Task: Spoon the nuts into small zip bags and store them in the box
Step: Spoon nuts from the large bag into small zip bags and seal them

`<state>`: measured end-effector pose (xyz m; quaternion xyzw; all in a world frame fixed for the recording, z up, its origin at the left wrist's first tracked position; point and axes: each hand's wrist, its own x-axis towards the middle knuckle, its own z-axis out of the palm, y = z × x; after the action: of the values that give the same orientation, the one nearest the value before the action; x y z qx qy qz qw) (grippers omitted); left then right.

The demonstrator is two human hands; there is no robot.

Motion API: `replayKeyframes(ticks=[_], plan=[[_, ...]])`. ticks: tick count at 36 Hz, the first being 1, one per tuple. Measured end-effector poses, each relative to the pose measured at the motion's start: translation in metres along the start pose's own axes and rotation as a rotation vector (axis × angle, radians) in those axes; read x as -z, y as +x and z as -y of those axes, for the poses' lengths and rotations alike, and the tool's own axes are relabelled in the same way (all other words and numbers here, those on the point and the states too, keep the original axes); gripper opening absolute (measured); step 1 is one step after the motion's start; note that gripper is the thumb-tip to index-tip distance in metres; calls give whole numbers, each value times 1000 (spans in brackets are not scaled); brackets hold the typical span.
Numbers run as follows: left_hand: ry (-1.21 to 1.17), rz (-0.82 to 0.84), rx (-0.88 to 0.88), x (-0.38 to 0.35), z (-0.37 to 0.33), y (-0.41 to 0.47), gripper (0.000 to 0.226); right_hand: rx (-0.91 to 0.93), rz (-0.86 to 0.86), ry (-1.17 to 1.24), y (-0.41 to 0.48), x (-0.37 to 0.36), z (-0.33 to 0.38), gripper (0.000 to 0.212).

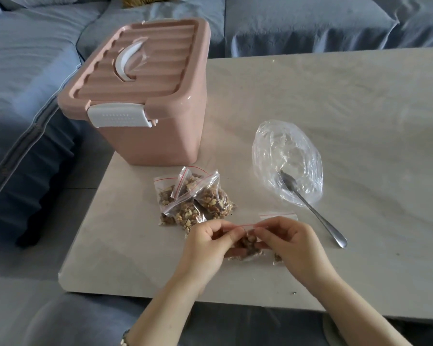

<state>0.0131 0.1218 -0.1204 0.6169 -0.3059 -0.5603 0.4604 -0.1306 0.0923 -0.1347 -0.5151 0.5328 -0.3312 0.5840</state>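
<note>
Left hand [205,243] and right hand [290,240] pinch one nut bag [248,243], fingers clamped on its zip. About four filled bags [195,198] lie piled near one closed box [148,96]. One spoon [315,216] rests in one large bag [285,151].

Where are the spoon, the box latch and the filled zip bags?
spoon [313,211]: head view, middle of the handle.
box latch [119,118]: head view, centre of the white clasp.
filled zip bags [205,198]: head view, nuts in the middle bag.
</note>
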Motion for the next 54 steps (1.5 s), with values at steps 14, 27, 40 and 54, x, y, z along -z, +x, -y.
replayKeyframes(ticks=[14, 27, 40, 54], plan=[[-5, 5, -19, 4, 2, 1, 30, -55, -14, 28, 2, 5, 2, 13], [21, 0, -96, 7, 8, 2, 27, 57, -64, -52, -4, 0, 5, 23], [664, 134, -504, 11, 5, 4, 22, 117, 12, -107, -11, 2, 10, 26], [864, 17, -868, 12, 9, 1, 9, 310, 16, -225, -12, 1, 0, 32]])
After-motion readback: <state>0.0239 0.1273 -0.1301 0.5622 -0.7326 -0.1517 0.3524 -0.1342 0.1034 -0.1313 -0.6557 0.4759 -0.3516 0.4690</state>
